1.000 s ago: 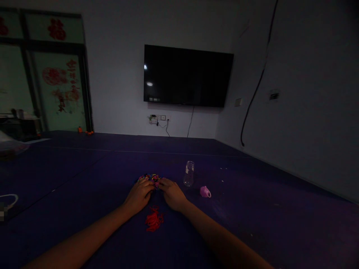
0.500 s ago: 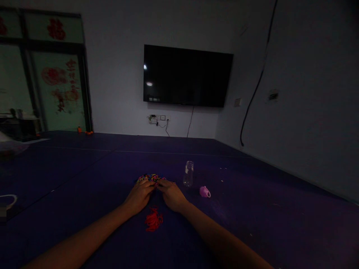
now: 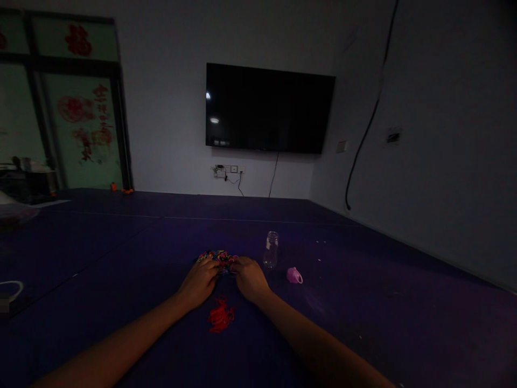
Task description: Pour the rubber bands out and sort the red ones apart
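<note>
A heap of thin, multicoloured rubber bands lies on the dark purple floor covering. My left hand rests at its near left side, the curled fingers closed on some bands. At the right side of the heap is my right hand, its fingers bent and closed among the bands; the fingertips are partly hidden. Nearer to me, between my forearms, lies a separate small pile of red rubber bands. A clear bottle without a lid stands upright just beyond my right hand. Beside it lies a pink lid with a loop.
A dark television hangs on the far wall above sockets and cables. Small white scraps lie to the right on the purple floor covering. A white curved handle shows at the left edge. The room is dim.
My right hand has shifted slightly right, away from my left, uncovering more bands between them. The left hand has barely moved. Bottle, lid and red pile stay put.
</note>
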The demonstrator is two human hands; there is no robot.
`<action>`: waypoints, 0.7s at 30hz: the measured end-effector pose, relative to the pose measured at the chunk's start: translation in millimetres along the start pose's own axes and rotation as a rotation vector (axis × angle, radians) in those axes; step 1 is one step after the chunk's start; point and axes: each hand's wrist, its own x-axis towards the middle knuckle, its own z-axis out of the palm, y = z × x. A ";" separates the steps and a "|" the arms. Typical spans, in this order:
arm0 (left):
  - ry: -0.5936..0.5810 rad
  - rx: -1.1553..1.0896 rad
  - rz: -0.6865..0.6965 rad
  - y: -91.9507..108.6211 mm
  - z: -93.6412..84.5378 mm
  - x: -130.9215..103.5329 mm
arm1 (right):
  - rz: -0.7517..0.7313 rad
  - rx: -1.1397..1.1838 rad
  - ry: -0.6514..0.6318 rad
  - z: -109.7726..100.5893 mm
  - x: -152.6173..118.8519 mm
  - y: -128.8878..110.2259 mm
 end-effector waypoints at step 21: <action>-0.035 -0.015 0.058 -2.0 2.2 1.4 | -0.177 0.039 -0.032 2.4 0.2 1.0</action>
